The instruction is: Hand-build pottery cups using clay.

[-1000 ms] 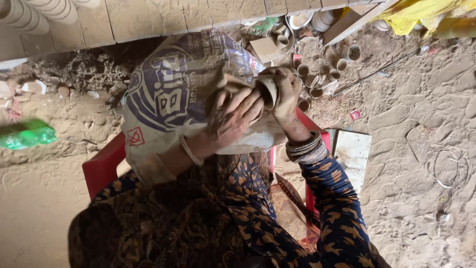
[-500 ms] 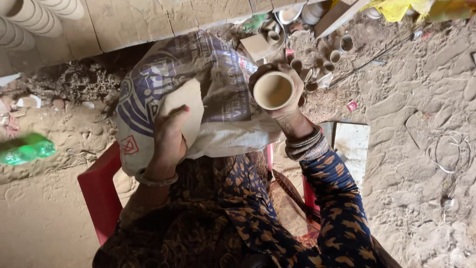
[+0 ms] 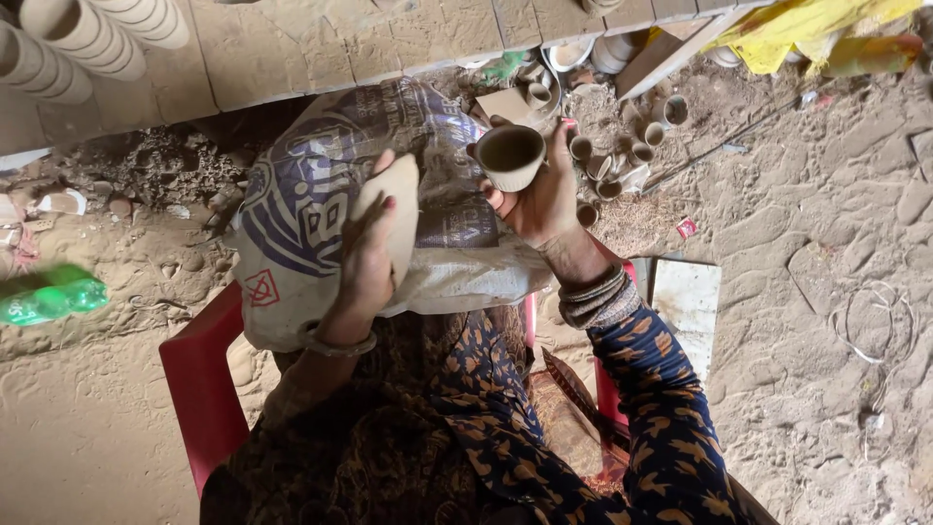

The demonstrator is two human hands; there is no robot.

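Observation:
My right hand (image 3: 544,199) holds a small unfired clay cup (image 3: 510,156) upright by its side, mouth toward me. My left hand (image 3: 364,258) grips a flat oval clay-coloured piece (image 3: 397,209) and rests it on a printed white and blue woven sack (image 3: 311,194) spread over my lap. I sit on a red plastic chair (image 3: 199,389). The two hands are apart, the cup to the right of the flat piece.
Several small clay cups (image 3: 632,146) lie on the sandy ground beyond the sack. Rows of cups (image 3: 78,44) are stacked at the top left by a wooden board (image 3: 389,39). A green plastic bottle (image 3: 49,297) lies left; a flat white tile (image 3: 685,301) lies right.
My hands, together around the cup a second ago, have separated. The right hand lifted the cup up and right. The left hand moved left, holding the flat piece on the sack.

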